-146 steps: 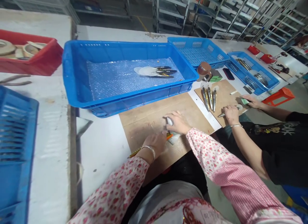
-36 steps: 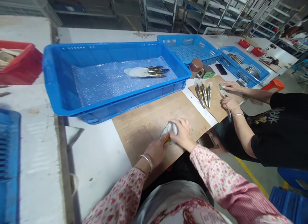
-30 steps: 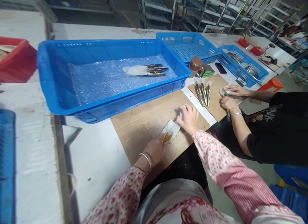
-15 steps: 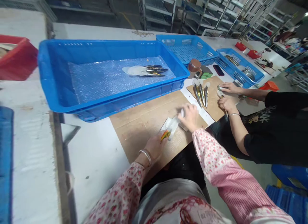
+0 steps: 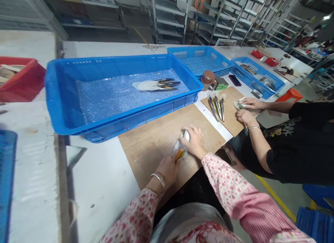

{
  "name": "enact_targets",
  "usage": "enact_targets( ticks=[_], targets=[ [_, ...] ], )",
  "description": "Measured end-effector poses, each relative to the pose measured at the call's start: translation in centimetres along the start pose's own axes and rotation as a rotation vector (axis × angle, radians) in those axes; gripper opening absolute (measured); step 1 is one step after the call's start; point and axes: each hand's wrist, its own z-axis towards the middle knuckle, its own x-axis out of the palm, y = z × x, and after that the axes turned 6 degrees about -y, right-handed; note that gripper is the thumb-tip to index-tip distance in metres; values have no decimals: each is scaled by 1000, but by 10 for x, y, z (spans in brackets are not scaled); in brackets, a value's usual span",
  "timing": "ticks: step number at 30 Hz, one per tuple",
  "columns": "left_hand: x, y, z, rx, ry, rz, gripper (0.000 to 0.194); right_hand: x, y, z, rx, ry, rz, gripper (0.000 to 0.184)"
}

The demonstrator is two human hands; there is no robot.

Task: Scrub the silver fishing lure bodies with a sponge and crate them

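My left hand (image 5: pixel 167 168) is closed around a fishing lure (image 5: pixel 180 154) with an orange, yellow and green body. Most of the body is hidden in the fingers, and its pale lip points away from me. My right hand (image 5: pixel 193 142) grips a small whitish block (image 5: pixel 186 135) at the lip; whether they touch is hard to make out. Both hands are low over a brown cardboard sheet (image 5: pixel 148 140). Beyond it, a large blue tray (image 5: pixel 135 122) lined with bubble wrap holds several dark lures (image 5: pixel 168 84) with clear round lips.
At right, a co-worker's hands (image 5: pixel 246 112) work on another lure above a second board (image 5: pixel 231 100), where 3 lures (image 5: pixel 217 107) lie. A brown mug (image 5: pixel 208 79), green blocks (image 5: pixel 221 83), a phone (image 5: pixel 235 80) and blue baskets (image 5: pixel 200 60) stand behind. A red bin (image 5: pixel 26 83) is far left.
My right hand has moved left and slightly down with the whitish block, closer to my left hand and over the lure's lip. The left hand keeps its hold on the lure.
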Motion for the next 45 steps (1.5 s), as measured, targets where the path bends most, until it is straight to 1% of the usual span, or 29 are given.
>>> enact_targets(
  ticks=[2,3,5,7,10,12,13,15,16,17,19,21,23,24,26,28,30,32,34,37,39,41,42,43,45],
  targets=[
    [0,0,-1,1,-6,20,43,-2,-16,25,111,4,-8,36],
    [1,1,-1,-4,-10,24,43,-2,-22,37,153,6,-13,36],
    [3,2,-2,-14,-16,17,43,-2,-26,47,174,0,-13,39],
    [4,2,-2,-7,-13,9,43,0,-17,38,108,2,-6,40],
    [3,2,-1,-2,11,22,43,5,4,6,-22,8,13,42],
    [2,2,0,-3,19,32,43,8,6,-2,-41,-4,38,41],
    [3,2,0,-3,17,43,43,8,1,2,-8,-14,47,39],
    [4,2,-2,1,2,73,44,6,-20,21,121,-41,52,33],
    [5,2,-4,1,-9,91,45,4,-34,33,210,-67,46,35],
    [6,2,-6,1,-22,109,45,1,-47,45,266,-110,41,40],
    [7,1,-10,13,-39,142,46,-5,-69,61,294,-191,105,45],
    [4,-2,-12,21,-41,178,46,-10,-78,65,240,-244,213,45],
    [0,-6,-11,-10,-35,211,47,-10,-74,56,165,-234,264,42],
    [-3,-7,-9,-30,-25,221,47,-9,-68,49,142,-213,248,40],
    [-7,-9,-4,-53,16,227,46,-5,-49,29,144,-188,164,39],
    [-7,-8,1,-34,60,223,46,1,-26,6,141,-170,88,38],
    [-5,-5,3,1,64,210,48,5,-9,-11,84,-127,60,38],
    [-3,-2,4,25,53,192,49,6,-5,-16,34,-93,54,36],
    [-1,-1,3,18,57,187,49,2,-16,-5,90,-113,40,35],
    [-3,-2,-2,-8,67,217,51,-11,-49,25,221,-187,2,36],
    [-6,-2,-6,6,52,248,51,-24,-66,39,238,-248,33,39],
    [-11,-1,-7,34,19,293,52,-34,-72,42,171,-275,112,38],
    [-13,1,-6,43,6,319,53,-39,-72,40,99,-241,143,38],
    [-15,2,-4,44,4,342,55,-42,-71,36,6,-169,153,36],
    [-18,5,2,39,26,374,57,-45,-65,26,-164,14,116,35]
  ],
)
